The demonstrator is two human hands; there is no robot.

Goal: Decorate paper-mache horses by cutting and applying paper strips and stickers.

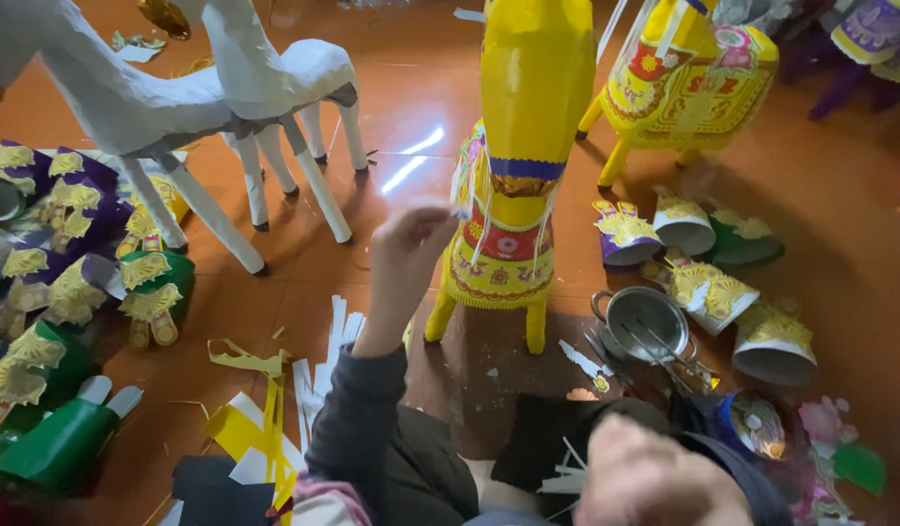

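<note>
left hand (411, 248) raised, touching yellow paper horse (513, 146)

Pot (647, 323) right of paper horse (513, 166)

Glossy yellow paper covers the horse figure (516, 166) (bare matt white paper on another figure (226, 88)); metal bowl (647, 321), shiny floor (411, 107).

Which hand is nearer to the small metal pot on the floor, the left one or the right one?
The right hand. It is blurred, low in the view, just below the pot. The left hand is raised at the yellow paper horse, farther left of the pot.
</note>
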